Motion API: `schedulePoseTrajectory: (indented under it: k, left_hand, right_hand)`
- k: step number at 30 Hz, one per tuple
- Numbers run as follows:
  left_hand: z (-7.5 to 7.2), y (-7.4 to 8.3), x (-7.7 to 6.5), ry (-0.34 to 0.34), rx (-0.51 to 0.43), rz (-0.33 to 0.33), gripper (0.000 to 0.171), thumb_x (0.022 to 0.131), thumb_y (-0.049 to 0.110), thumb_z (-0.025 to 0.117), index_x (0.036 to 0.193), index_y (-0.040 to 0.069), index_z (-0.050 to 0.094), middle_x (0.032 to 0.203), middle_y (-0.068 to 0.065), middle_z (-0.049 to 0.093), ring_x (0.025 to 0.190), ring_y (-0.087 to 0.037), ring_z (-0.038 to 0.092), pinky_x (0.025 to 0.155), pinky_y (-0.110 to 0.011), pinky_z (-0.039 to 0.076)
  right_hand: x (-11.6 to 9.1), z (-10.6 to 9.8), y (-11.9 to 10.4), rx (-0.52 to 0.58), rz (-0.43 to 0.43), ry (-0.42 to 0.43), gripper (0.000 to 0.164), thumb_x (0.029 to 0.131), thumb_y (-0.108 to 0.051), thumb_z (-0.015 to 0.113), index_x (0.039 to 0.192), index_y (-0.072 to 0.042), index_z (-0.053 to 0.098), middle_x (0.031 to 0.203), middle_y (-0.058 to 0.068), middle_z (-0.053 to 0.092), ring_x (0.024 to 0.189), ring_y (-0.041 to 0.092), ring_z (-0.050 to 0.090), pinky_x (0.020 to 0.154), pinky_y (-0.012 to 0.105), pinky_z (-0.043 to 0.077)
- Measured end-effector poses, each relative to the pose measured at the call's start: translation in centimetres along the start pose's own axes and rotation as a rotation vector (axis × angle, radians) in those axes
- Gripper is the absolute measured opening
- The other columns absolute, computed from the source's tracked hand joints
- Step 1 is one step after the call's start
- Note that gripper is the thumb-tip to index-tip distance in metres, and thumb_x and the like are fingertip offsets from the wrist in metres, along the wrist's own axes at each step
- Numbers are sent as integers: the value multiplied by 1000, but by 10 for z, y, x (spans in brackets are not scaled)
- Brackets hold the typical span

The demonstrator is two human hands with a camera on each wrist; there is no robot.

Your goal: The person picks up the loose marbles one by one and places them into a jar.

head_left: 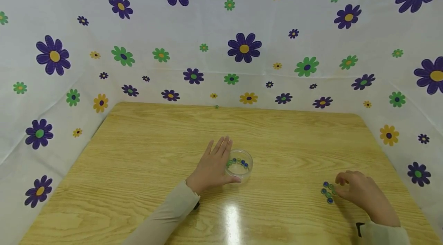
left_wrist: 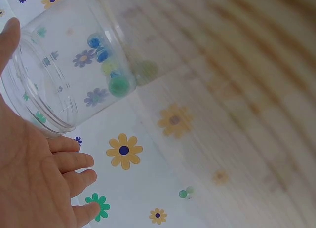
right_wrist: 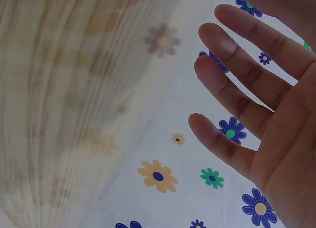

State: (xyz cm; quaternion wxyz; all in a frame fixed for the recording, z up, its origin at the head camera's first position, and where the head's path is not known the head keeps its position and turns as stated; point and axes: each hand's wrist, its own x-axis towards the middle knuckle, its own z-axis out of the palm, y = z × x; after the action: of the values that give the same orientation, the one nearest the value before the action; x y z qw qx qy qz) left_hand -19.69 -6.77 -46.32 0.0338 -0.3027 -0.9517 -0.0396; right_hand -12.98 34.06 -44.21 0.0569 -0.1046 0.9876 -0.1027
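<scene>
A clear round jar [head_left: 251,168] stands near the middle of the table with several blue and green glass marbles [head_left: 243,162] on its bottom. My left hand [head_left: 214,169] rests against the jar's left side, its fingers straight and the thumb spread along the near side. In the left wrist view the jar's wall [left_wrist: 94,20] shows the marbles [left_wrist: 118,86] through it. To the right, my right hand [head_left: 361,193] hovers beside a small cluster of blue and green marbles [head_left: 323,190], its fingers loosely bent. The right wrist view shows that palm [right_wrist: 291,154] with nothing in it.
One green marble [head_left: 217,107] lies alone at the table's far edge. The wooden table [head_left: 155,133] is bordered at the back and sides by a white cloth [head_left: 204,18] printed with flowers.
</scene>
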Motion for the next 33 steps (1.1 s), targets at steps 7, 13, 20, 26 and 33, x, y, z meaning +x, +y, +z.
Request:
schedulePoseTrajectory:
  k: [7, 13, 20, 26, 33]
  left_hand:
    - [2, -1, 1, 14, 10, 6, 111, 75, 76, 52, 149, 0, 19, 156, -18, 20, 145, -29, 19, 117, -51, 16]
    - [2, -1, 0, 13, -1, 8, 112, 75, 76, 53, 149, 0, 18, 156, -18, 20, 145, -30, 19, 117, -51, 15]
    - [2, -1, 0, 13, 15, 11, 112, 75, 76, 52, 149, 0, 19, 156, -18, 20, 145, -30, 19, 117, -51, 15]
    - [2, -1, 1, 7, 7, 8, 112, 75, 76, 52, 150, 0, 18, 156, -18, 19, 145, -29, 19, 117, -51, 15]
    - [1, -1, 1, 3, 16, 7, 112, 75, 77, 51, 149, 0, 19, 156, -17, 20, 145, -29, 19, 117, -51, 16]
  right_hand:
    - [0, 3, 4, 45, 11, -31, 16, 73, -19, 77, 81, -10, 66, 75, -3, 61, 66, 11, 52, 56, 31, 41]
    - [0, 6, 5, 45, 23, -55, 16, 73, -20, 77, 80, -13, 66, 75, -4, 60, 66, 11, 50, 56, 32, 40]
    - [2, 8, 7, 34, 45, -75, 15, 73, -22, 78, 79, -14, 66, 77, -4, 62, 70, 13, 53, 60, 39, 42]
    - [4, 10, 7, 40, 50, -85, 15, 73, -22, 78, 80, -14, 66, 77, -3, 62, 70, 13, 53, 60, 38, 44]
    - [3, 8, 6, 44, 39, -85, 12, 74, -18, 77, 77, -13, 66, 77, -2, 64, 70, 14, 55, 60, 39, 46]
